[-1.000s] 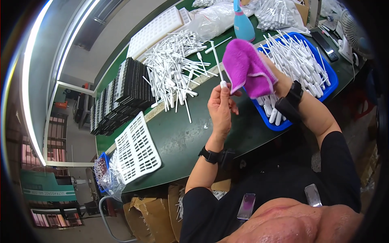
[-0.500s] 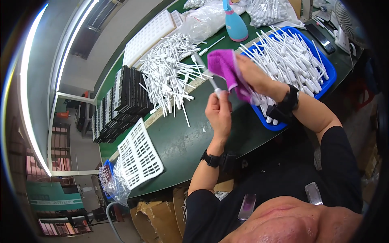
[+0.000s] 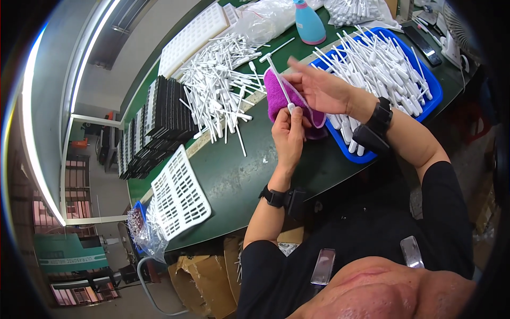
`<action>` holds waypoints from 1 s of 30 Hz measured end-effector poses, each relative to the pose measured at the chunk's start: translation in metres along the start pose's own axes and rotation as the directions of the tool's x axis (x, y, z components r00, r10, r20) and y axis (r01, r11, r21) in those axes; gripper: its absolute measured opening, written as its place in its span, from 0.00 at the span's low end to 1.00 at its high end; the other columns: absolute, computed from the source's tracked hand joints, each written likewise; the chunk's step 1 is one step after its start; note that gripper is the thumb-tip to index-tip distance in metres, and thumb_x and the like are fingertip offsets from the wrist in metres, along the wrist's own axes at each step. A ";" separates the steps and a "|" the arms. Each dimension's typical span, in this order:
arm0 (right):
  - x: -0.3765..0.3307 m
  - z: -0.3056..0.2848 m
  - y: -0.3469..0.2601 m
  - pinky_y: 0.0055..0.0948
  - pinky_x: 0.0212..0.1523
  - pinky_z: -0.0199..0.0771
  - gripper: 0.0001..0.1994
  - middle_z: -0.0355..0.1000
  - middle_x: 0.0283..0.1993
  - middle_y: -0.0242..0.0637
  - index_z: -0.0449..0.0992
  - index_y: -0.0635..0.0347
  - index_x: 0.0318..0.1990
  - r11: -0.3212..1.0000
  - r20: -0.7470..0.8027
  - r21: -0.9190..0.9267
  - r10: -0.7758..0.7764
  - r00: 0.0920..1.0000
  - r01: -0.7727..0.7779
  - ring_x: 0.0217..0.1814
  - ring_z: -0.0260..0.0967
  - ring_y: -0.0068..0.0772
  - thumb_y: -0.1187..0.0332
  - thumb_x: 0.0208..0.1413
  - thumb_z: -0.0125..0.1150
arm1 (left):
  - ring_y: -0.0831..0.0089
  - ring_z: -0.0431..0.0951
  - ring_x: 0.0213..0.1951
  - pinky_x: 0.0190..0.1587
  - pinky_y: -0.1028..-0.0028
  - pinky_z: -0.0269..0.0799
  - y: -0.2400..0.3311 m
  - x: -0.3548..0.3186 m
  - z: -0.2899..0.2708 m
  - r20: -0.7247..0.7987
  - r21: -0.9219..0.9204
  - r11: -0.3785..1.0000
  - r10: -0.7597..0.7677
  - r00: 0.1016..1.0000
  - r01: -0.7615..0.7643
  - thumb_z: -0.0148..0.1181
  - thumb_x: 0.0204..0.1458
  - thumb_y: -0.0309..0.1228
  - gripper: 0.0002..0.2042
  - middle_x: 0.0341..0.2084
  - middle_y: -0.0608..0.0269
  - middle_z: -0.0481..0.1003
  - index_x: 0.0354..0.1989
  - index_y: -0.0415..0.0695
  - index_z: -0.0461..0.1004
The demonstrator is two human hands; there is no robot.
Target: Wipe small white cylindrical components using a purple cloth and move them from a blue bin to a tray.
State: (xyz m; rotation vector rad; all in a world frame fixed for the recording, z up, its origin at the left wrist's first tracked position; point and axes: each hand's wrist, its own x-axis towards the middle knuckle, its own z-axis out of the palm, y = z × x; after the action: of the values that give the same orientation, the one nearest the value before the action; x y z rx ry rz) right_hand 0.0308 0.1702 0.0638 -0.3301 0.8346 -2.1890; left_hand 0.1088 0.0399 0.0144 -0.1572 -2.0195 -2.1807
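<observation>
From my remote seat I can make out one line of printed capital letters (image 3: 74,261), running along a pale, narrow horizontal band (image 3: 99,258) across the broad, teal-green, flat-faced panel (image 3: 62,246) at far left.

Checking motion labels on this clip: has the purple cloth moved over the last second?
Yes. Against the blue spray bottle, the purple cloth has shifted left and lower in the view, farther from the bottle.

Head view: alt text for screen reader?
A person's left hand pinches a white stick in front of a purple cloth, right hand open alongside. More sticks fill a blue tray at right; a pile lies farther left on the green table.
</observation>
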 end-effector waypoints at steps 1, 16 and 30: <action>0.000 -0.001 0.003 0.21 0.44 0.68 0.14 0.71 0.38 0.30 0.70 0.58 0.44 0.996 0.035 -0.094 0.000 0.999 0.003 0.37 0.68 0.20 0.59 0.60 0.44 | 0.87 0.59 0.13 0.15 0.86 0.55 -0.001 -0.002 -0.001 -0.005 0.001 1.000 -0.001 1.000 0.001 0.47 0.57 0.35 0.10 0.16 0.66 0.69 0.31 0.40 0.67; 0.002 -0.006 -0.016 0.25 0.40 0.74 0.12 0.73 0.37 0.34 0.70 0.62 0.44 0.995 -0.049 0.071 -0.061 0.997 0.064 0.37 0.72 0.25 0.65 0.59 0.46 | 0.85 0.69 0.24 0.22 0.85 0.66 0.013 0.005 -0.015 -0.213 0.007 0.991 0.131 0.968 -0.133 0.52 0.55 0.31 0.10 0.26 0.66 0.73 0.34 0.36 0.73; 0.007 -0.028 -0.004 0.32 0.46 0.72 0.17 0.72 0.42 0.40 0.69 0.67 0.45 0.971 0.042 0.196 0.127 0.991 -0.133 0.42 0.71 0.31 0.61 0.60 0.41 | 0.87 0.67 0.23 0.22 0.85 0.62 0.033 0.003 -0.024 -0.302 -0.041 0.992 0.102 0.948 -0.120 0.46 0.58 0.37 0.14 0.21 0.71 0.69 0.33 0.37 0.71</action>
State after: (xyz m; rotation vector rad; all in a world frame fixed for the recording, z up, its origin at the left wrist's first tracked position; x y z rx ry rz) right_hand 0.0108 0.1802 0.0458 -0.2018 0.5977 -2.1178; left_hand 0.1131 0.0134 0.0450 0.0501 -1.7386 -2.0529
